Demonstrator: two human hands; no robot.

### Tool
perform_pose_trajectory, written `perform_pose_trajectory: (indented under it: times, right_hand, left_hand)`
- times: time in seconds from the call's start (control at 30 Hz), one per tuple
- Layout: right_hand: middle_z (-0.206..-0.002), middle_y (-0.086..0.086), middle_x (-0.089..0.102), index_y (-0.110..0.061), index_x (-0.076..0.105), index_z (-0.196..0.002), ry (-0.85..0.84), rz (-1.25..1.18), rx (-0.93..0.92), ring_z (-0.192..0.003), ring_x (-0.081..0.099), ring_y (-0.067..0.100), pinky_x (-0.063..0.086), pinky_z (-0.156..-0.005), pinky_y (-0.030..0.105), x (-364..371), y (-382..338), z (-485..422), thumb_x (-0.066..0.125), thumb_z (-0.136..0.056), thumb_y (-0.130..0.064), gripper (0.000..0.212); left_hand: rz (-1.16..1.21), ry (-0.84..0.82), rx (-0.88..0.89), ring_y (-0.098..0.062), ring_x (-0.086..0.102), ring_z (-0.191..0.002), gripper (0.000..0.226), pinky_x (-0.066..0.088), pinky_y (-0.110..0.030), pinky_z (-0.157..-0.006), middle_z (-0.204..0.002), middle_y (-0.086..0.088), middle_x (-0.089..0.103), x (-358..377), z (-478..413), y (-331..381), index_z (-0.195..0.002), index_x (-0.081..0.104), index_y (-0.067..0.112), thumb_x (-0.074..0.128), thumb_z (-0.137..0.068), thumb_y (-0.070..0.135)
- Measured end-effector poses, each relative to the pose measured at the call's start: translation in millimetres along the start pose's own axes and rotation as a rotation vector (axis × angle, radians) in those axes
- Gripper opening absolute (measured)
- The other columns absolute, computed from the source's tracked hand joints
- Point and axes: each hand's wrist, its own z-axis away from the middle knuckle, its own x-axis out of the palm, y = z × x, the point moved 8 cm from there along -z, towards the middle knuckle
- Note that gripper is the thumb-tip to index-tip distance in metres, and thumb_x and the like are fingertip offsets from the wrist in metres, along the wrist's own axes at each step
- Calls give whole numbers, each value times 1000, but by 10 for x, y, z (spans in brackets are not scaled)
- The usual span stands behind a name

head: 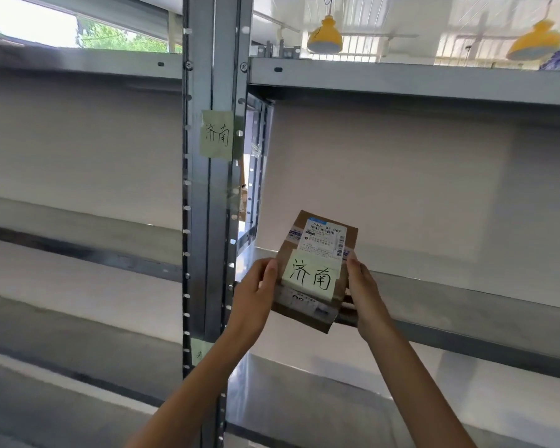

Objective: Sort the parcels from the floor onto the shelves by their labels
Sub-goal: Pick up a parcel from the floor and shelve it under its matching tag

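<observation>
Here we are holding 1 cardboard parcel (316, 303) in both hands in front of metal shelving. Our left hand (256, 286) is gripping its left edge and our right hand (364, 292) its right edge, the fingers (270, 270) curling round the box with both thumbs lying on its top face. The parcel is tilting slightly, its far end reaching over the front lip of the middle shelf (466, 295) in the right bay, just right of the upright post (214, 205); whether it is touching that shelf we cannot tell. A white shipping label (324, 239) is showing on the far half of the top face, and a pale green note (311, 274) bearing 2 handwritten characters is sitting on the near half, between our thumbs. A post note (216, 134) with the same 2 characters is sticking higher up on the post. Above the upper shelf (401, 80), 2 yellow lamps (324, 35) are hanging.
</observation>
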Motion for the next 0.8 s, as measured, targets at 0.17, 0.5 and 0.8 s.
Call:
perform_pose_trajectory:
  times: [0.17,0.5,0.8]
  right_hand:
    - [-115,3,67,-21,53,-125,-82,-4,105,-84,62,10,46,-60,25,269,65,-173,35,-94,-55,50]
    - [-111,-18,64,-42,46,-126,-209,40,-10,-90,63,-2,52,-64,17,548,100,-312,45,-89,-55,39]
    - [-125,-8,60,-44,35,-135,-218,63,-96,-108,62,11,54,-92,34,648,124,-537,48,-84,-60,54]
  left_hand:
    - [-3,-97,-22,8,64,-79,21,48,-4,-59,-92,17,63,19,-167,-135,-105,55,32,35,-98,36]
    - [-53,-97,-69,-19,63,-107,31,58,-28,-84,-118,-3,63,31,-517,-403,-120,52,19,40,-97,36]
    - [-168,-75,-114,-21,59,-111,36,55,-32,-91,-123,-7,57,70,-807,-578,-125,46,13,38,-98,35]
